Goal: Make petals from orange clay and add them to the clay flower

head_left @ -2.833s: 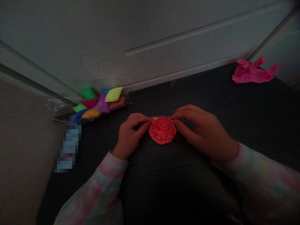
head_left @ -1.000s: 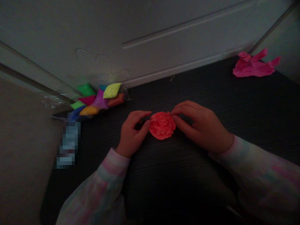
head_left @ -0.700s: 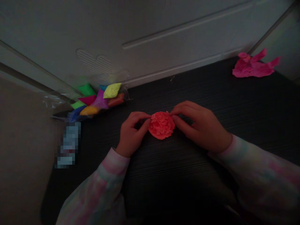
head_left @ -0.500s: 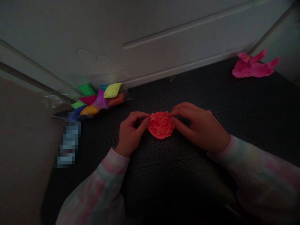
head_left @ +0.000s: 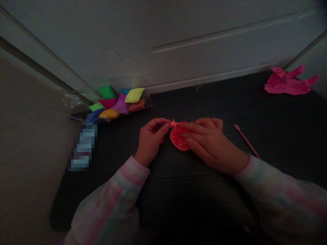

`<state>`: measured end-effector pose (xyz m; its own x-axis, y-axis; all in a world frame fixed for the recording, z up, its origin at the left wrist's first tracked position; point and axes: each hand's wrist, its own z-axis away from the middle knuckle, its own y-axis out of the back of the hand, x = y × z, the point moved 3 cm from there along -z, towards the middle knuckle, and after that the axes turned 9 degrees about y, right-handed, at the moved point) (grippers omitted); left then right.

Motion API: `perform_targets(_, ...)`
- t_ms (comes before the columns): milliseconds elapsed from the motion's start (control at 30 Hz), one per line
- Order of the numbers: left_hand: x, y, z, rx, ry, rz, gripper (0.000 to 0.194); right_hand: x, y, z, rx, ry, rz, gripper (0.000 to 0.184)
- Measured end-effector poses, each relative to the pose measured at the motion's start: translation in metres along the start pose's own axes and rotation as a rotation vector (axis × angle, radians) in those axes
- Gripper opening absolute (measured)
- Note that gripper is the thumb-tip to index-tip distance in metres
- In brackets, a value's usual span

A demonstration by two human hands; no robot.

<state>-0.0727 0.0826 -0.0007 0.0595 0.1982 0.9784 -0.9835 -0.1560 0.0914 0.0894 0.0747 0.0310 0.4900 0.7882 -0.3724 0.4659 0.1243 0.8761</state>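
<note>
A coral-coloured, ruffled round piece that looks like a clay flower point(head_left: 178, 142) lies on the dark table between my hands. At its upper left edge is a small star-shaped tip point(head_left: 173, 123) of the same colour. My left hand point(head_left: 152, 139) is closed, thumb and forefinger pinching the star's left side. My right hand point(head_left: 212, 144) covers the flower's right part. Two of its fingers reach across the top and the thumb rests on the near side, gripping it; the other fingers are curled behind. Much of the ruffled surface is hidden under these fingers.
A thin pink stick tool point(head_left: 246, 141) lies by my right sleeve. At the back left is a clear bag of colourful packets point(head_left: 121, 103), with a blurred-out item point(head_left: 83, 148) nearer. Crumpled pink material point(head_left: 288, 83) sits at the back right. A pale panel point(head_left: 204, 58) borders the table point(head_left: 163, 194).
My right hand has shifted from pinching the flower's upper right edge to lying across it. My left hand still pinches the upper left edge. The view has shifted, revealing the pink stick tool.
</note>
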Motion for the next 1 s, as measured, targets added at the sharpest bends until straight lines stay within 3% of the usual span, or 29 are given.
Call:
perform_targets(533, 0.0048, -0.0057, 0.0020, -0.068, -0.075, -0.101, 0.005, 0.0043, 0.0005, 0.0015, 0.086, -0.019, 0.012, 0.026)
perform_targets(1000, 0.0064, -0.0062, 0.0031, -0.064, -0.070, -0.058, 0.004, 0.0048, -0.0037, -0.0019, 0.015, -0.033, 0.005, 0.028)
